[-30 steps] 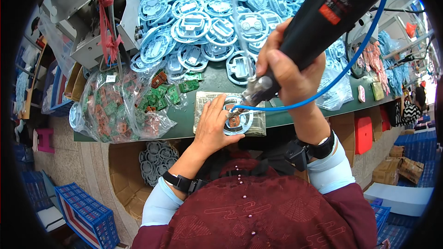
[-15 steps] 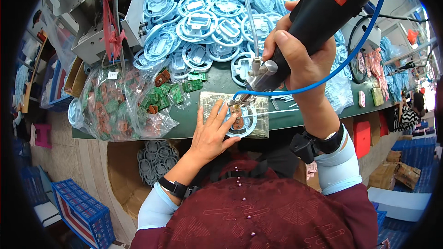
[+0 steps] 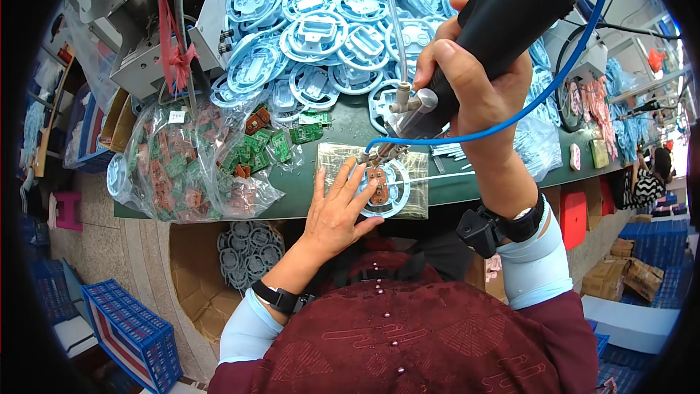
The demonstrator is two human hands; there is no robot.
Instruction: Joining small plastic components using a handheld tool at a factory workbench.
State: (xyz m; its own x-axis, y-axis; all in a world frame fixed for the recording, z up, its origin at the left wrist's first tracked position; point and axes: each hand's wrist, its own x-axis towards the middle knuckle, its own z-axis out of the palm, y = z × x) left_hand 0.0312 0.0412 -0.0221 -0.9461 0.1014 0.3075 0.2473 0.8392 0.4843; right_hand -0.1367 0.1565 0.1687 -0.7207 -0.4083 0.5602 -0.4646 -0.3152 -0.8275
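Right hand point(image 3: 474, 95) grips a black power screwdriver point(image 3: 510, 18), tip down on the brown board point(image 3: 377, 182); left hand point(image 3: 337, 208), fingers spread, presses the blue ring point(image 3: 386, 193) flat.

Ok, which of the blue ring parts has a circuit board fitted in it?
The blue ring on the metal plate, under the left hand's fingertips. It holds a brown board; the heaped rings behind look empty.

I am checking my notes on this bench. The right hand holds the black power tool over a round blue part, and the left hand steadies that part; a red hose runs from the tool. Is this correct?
Not quite: the hose is blue, not red, as the head view shows. The rest holds: the right hand grips the black tool over the round blue part, and the left hand steadies it.
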